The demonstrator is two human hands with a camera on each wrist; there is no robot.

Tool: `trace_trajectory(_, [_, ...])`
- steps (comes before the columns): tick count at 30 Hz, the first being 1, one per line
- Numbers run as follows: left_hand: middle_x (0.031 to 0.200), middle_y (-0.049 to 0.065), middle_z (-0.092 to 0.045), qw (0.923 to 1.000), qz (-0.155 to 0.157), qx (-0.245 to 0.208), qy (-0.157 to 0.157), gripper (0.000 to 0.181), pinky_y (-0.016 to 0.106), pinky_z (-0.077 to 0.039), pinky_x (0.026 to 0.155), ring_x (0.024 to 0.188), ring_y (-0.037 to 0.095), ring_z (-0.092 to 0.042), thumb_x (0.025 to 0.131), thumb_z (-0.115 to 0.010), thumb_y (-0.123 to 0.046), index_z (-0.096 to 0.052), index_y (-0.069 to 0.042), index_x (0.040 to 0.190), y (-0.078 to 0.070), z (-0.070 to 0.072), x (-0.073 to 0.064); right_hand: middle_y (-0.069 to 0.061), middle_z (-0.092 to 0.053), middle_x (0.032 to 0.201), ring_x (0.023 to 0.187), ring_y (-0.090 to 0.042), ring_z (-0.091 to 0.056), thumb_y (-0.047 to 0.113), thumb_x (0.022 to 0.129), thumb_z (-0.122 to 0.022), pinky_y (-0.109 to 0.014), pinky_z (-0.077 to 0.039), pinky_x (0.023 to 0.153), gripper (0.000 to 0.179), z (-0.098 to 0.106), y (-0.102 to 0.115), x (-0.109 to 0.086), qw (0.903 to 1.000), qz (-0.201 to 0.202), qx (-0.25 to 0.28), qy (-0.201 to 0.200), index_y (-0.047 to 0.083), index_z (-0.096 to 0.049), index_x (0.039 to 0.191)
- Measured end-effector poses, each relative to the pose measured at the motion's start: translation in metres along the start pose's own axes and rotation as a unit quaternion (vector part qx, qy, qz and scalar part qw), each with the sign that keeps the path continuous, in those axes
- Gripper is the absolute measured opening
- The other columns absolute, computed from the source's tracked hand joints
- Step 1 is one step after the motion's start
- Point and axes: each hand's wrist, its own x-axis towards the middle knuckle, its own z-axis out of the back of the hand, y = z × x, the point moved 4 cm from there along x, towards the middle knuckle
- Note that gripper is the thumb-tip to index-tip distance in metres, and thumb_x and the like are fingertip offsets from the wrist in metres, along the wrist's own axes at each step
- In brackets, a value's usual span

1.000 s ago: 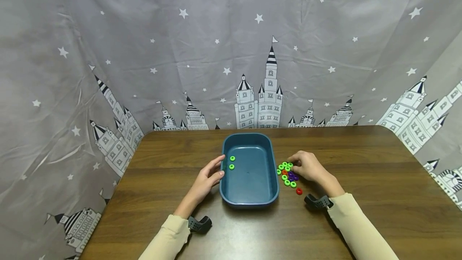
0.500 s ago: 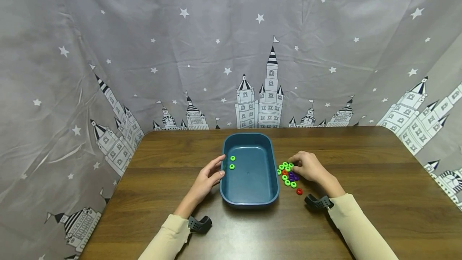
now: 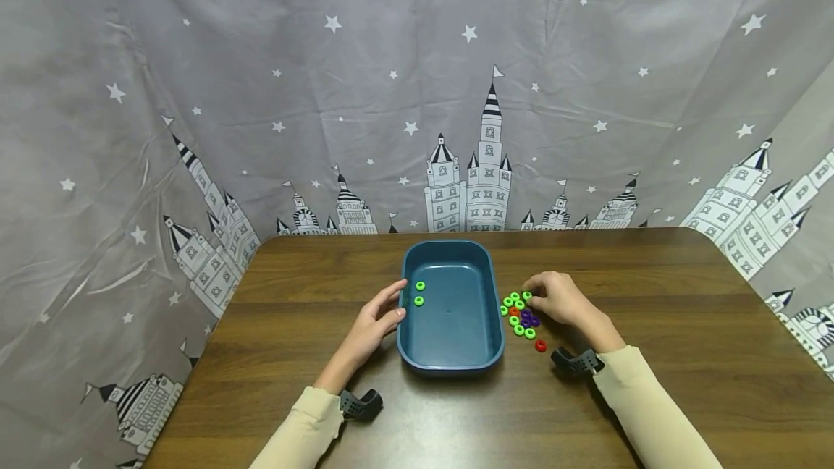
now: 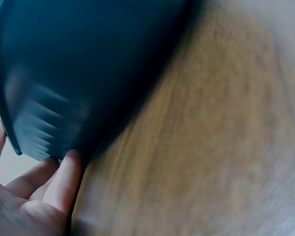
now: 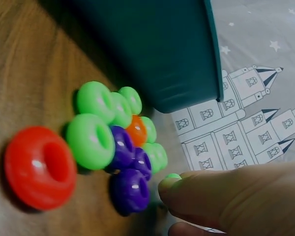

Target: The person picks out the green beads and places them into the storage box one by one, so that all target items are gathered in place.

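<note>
A dark teal plastic bin (image 3: 449,366) stands on the table with two green rings (image 3: 420,294) lying inside near its left wall. My left hand (image 3: 373,322) rests against the bin's left side, its fingertips (image 4: 69,162) touching the outer wall below the rim. Right of the bin lies a cluster of small plastic rings: several green ones (image 5: 91,141), purple ones (image 5: 130,191) and an orange one (image 5: 136,130). At the cluster's far right edge my right hand (image 3: 559,300) pinches a green ring (image 5: 173,176), mostly hidden by the fingers in the right wrist view.
A red ring (image 3: 541,346) lies a little apart, on the near side of the cluster. The brown wooden table (image 3: 313,273) runs back to a grey curtain (image 3: 365,93) printed with castles and stars. Each wrist wears a black band (image 3: 361,405).
My right hand has shifted slightly right and away from me, and the green ring at its fingertips has moved along with it. The left hand and the bin stay in place.
</note>
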Motion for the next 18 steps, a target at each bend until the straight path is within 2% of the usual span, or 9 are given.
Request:
trace_trajectory(7, [0.155,0.031,-0.042,1.0,0.002,0.002,0.005,0.058,0.031,-0.055,0.097,0.137,0.046,-0.049,0.102,-0.053,-0.009,-0.035,-0.004,0.157,-0.002,0.001,0.0,-0.012,-0.077,0.089,0.079,-0.02,-0.069,0.003,0.084,-0.072,-0.038,-0.057,0.073,0.015,0.011,0.004,0.006,0.9999,0.001,0.015,-0.007,-0.001,-0.076,0.099])
trace_trajectory(14, [0.154,0.032,-0.042,1.0,-0.001,0.003,0.007,0.058,0.034,-0.055,0.098,0.136,0.046,-0.049,0.102,-0.054,-0.01,-0.035,-0.005,0.157,-0.002,0.001,-0.001,-0.012,-0.077,0.089,0.076,-0.018,-0.068,0.002,0.085,-0.071,-0.031,-0.054,0.066,0.016,0.025,0.013,0.016,0.9997,0.005,0.021,-0.014,-0.001,-0.076,0.1])
trace_trajectory(18, [0.154,0.032,-0.042,1.0,0.0,0.004,0.007,0.058,0.036,-0.055,0.099,0.136,0.045,-0.049,0.103,-0.054,-0.01,-0.036,-0.006,0.157,-0.001,0.0,-0.001,-0.012,-0.077,0.09,0.076,-0.019,-0.068,0.001,0.085,-0.071,-0.032,-0.054,0.067,0.016,0.033,0.021,0.023,0.9995,0.018,0.015,-0.022,-0.001,-0.076,0.1])
